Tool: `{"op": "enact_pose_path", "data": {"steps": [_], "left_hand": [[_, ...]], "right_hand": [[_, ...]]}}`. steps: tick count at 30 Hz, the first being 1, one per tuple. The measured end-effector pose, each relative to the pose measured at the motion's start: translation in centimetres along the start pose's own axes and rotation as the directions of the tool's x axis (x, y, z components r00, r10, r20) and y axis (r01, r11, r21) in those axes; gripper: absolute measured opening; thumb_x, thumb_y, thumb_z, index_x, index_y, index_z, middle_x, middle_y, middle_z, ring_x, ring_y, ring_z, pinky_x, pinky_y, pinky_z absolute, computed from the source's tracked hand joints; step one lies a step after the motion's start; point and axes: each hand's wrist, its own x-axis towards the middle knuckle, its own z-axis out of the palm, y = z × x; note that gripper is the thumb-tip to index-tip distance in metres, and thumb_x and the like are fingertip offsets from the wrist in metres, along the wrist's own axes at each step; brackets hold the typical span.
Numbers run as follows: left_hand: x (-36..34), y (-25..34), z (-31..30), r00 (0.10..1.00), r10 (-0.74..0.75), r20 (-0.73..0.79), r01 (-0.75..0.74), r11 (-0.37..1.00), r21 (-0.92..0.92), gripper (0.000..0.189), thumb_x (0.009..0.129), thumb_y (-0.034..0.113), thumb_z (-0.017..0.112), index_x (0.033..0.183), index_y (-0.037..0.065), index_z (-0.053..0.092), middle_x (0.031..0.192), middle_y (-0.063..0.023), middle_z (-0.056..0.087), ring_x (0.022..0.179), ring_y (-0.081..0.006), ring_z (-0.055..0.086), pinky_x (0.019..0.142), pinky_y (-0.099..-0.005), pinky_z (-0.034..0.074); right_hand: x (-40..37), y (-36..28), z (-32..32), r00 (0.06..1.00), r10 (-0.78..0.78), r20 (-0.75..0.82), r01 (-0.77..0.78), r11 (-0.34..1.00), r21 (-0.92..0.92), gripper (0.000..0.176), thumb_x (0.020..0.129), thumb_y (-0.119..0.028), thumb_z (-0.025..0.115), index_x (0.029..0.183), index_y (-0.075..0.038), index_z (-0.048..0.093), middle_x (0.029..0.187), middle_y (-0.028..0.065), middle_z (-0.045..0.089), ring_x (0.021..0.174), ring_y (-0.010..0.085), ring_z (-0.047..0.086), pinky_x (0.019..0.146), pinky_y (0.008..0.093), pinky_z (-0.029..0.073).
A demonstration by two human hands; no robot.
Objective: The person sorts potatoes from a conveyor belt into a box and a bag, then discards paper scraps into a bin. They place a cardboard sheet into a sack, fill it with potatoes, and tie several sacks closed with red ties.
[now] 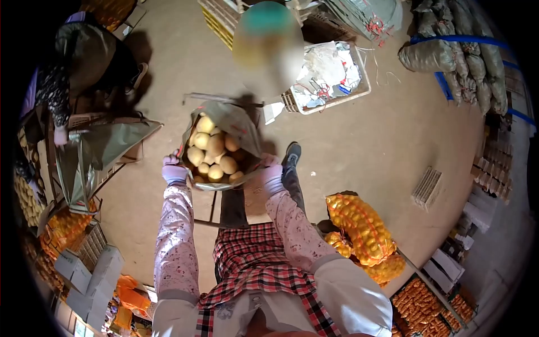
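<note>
Clasping the left rim, the left hand (175, 169) holds a grey sack (234, 119) of round tan produce (215, 146) in front of a checked apron (250, 250). The right hand (271, 173) is clamped on the opposite rim; farther right come piled netted bags (362, 227), then a pale crate (428, 188).

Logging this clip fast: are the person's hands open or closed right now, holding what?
Left hand: closed, gripping the sack's left edge.
Right hand: appears closed on its right edge, slightly blurred.
</note>
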Motion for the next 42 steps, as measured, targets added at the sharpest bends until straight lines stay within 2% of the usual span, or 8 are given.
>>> {"op": "enact_pose_path", "data": {"steps": [10,12,14,17,21,24,33,42], "left_hand": [[-6.9,-3.7,2.8,0.971,0.087,-0.223,-0.008,0.942,0.335,0.021,0.069,0.001,0.039,0.049,0.008,0.037,0.045,-0.0108,0.035,0.046,-0.0273,0.042,0.054,-0.0388,0.044],[-8.6,-5.4,2.8,0.981,0.093,-0.171,-0.043,0.960,0.275,0.023,0.070,0.000,0.039,0.049,0.008,0.037,0.046,-0.0119,0.037,0.046,-0.0282,0.045,0.052,-0.0404,0.045],[-14.3,-7.1,5.5,0.975,0.120,-0.189,-0.035,0.916,0.399,0.029,0.079,0.003,0.044,0.050,0.008,0.038,0.048,-0.0118,0.042,0.047,-0.0255,0.048,0.049,-0.0404,0.046],[-21.4,-10.7,1.3,0.827,0.150,0.542,-0.493,-0.270,0.827,0.031,0.082,0.009,0.047,0.053,0.007,0.039,0.046,-0.0099,0.040,0.044,-0.0240,0.047,0.046,-0.0386,0.042],[-30.7,-9.6,4.6,0.995,0.042,0.094,-0.083,0.869,0.487,0.027,0.080,0.011,0.041,0.054,0.009,0.039,0.049,-0.0090,0.041,0.048,-0.0224,0.041,0.051,-0.0329,0.041],[-29.5,-9.7,2.5,0.967,-0.100,0.235,-0.032,0.865,0.501,0.019,0.075,0.001,0.043,0.058,0.009,0.038,0.050,-0.0071,0.039,0.049,-0.0208,0.041,0.049,-0.0339,0.042],[-35.1,-11.0,6.8,0.610,-0.195,0.768,-0.766,0.104,0.635,0.013,0.072,0.011,0.058,0.062,0.003,0.052,0.059,-0.0134,0.052,0.055,-0.0286,0.054,0.049,-0.0405,0.046],[-33.2,-27.5,12.3,-0.025,-0.843,0.537,-0.453,0.488,0.746,0.028,0.078,0.026,0.061,0.088,0.001,0.066,0.082,-0.0173,0.064,0.075,-0.0257,0.064,0.066,-0.0385,0.051]], "right_hand": [[-0.9,-9.9,0.5,0.880,0.060,0.472,0.132,0.922,-0.363,0.027,0.076,-0.020,0.047,0.049,-0.015,0.042,0.051,0.0034,0.041,0.046,0.0193,0.037,0.047,0.0322,0.032],[0.6,-14.3,0.3,0.248,-0.088,0.965,0.927,-0.270,-0.262,0.023,0.077,-0.021,0.051,0.055,-0.014,0.051,0.054,0.0049,0.048,0.049,0.0218,0.045,0.048,0.0344,0.036],[0.3,-19.4,-1.2,0.494,0.052,0.868,0.827,-0.336,-0.451,0.016,0.070,-0.029,0.059,0.067,-0.013,0.059,0.062,0.0080,0.055,0.058,0.0267,0.054,0.051,0.0389,0.042],[-1.4,-25.0,-4.9,0.797,0.339,0.500,0.594,-0.589,-0.548,0.016,0.064,-0.030,0.065,0.072,-0.016,0.065,0.070,0.0082,0.061,0.069,0.0307,0.061,0.056,0.0387,0.048],[-10.7,-30.1,-7.6,0.809,0.039,0.586,0.527,-0.488,-0.696,0.007,0.065,-0.015,0.059,0.061,-0.010,0.058,0.059,0.0082,0.054,0.062,0.0231,0.055,0.060,0.0347,0.045],[-14.6,-31.1,-10.5,0.988,0.119,0.102,-0.098,0.977,-0.189,0.021,0.072,-0.018,0.046,0.053,-0.011,0.042,0.048,0.0041,0.034,0.052,0.0202,0.035,0.052,0.0319,0.034],[-21.3,-41.0,-16.3,0.970,-0.015,-0.244,-0.113,0.858,-0.502,0.018,0.071,-0.015,0.047,0.054,-0.011,0.041,0.052,0.0052,0.040,0.054,0.0206,0.041,0.057,0.0304,0.039],[-15.3,-39.3,-17.4,0.896,-0.255,0.363,0.372,-0.013,-0.928,0.015,0.071,-0.011,0.049,0.057,-0.012,0.043,0.057,0.0022,0.043,0.060,0.0181,0.044,0.063,0.0279,0.040]]}}
